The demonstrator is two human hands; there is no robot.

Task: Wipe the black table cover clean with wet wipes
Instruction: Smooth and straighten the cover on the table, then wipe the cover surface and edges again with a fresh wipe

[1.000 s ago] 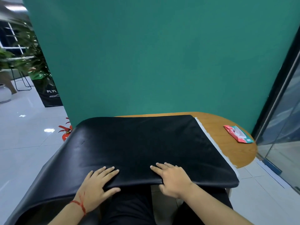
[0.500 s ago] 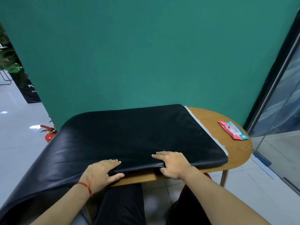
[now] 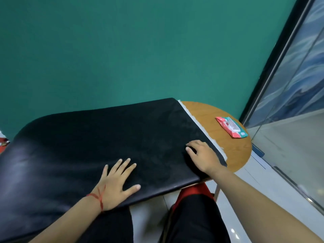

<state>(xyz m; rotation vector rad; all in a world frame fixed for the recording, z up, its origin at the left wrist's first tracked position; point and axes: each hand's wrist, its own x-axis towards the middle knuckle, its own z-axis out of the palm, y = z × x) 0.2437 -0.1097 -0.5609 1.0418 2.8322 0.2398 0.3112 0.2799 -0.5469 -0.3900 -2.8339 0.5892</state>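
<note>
The black table cover lies over most of a round wooden table and hangs off its left side. My left hand rests flat on the cover near its front edge, fingers spread. My right hand lies on the cover by its right edge, fingers loosely bent and holding nothing. A red and teal pack of wet wipes sits on the bare wood at the table's far right, apart from both hands.
A teal wall stands right behind the table. A glass partition with a dark frame runs along the right. A red chair seat shows under the table's front edge, between my dark-trousered legs.
Both hands left the cover's front edge and now lie on top of it. The right hand moved right to the cover's right edge. The view swung right and down.
</note>
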